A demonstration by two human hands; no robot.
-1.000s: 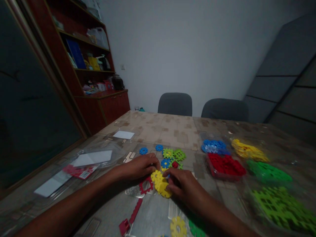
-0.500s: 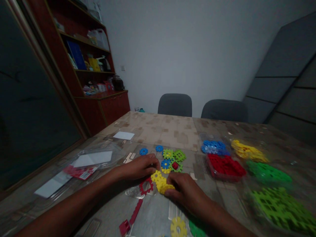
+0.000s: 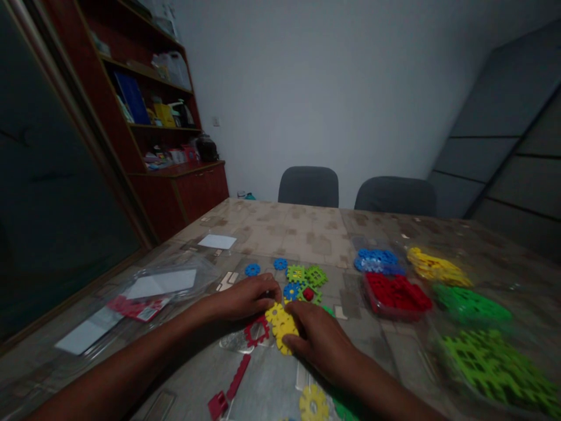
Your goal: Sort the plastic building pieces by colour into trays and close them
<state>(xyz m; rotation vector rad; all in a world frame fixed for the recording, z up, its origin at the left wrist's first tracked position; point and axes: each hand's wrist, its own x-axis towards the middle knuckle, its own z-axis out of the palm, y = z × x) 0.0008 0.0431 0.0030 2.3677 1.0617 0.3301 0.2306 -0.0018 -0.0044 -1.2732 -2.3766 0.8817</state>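
Note:
A cluster of yellow gear-shaped plastic pieces (image 3: 281,325) lies on the table between my two hands. My right hand (image 3: 319,339) curls over the cluster's right side, fingers pinching its edge. My left hand (image 3: 248,297) rests with fingers bent on the cluster's upper left corner. A red square frame piece (image 3: 256,332) lies flat just left of the yellow pieces. Behind them sits a small joined group of blue, green and red pieces (image 3: 302,283).
Sorted piles stand at right: blue (image 3: 376,261), red in a tray (image 3: 397,292), yellow (image 3: 433,268) and green (image 3: 491,354). Clear plastic packaging with paper (image 3: 153,286) lies left. Loose red bars (image 3: 232,386) and a yellow gear (image 3: 312,403) lie near me. Two chairs stand behind the table.
My right hand has slid left over the yellow cluster and now covers more of it. My left hand has barely moved. The view has shifted slightly.

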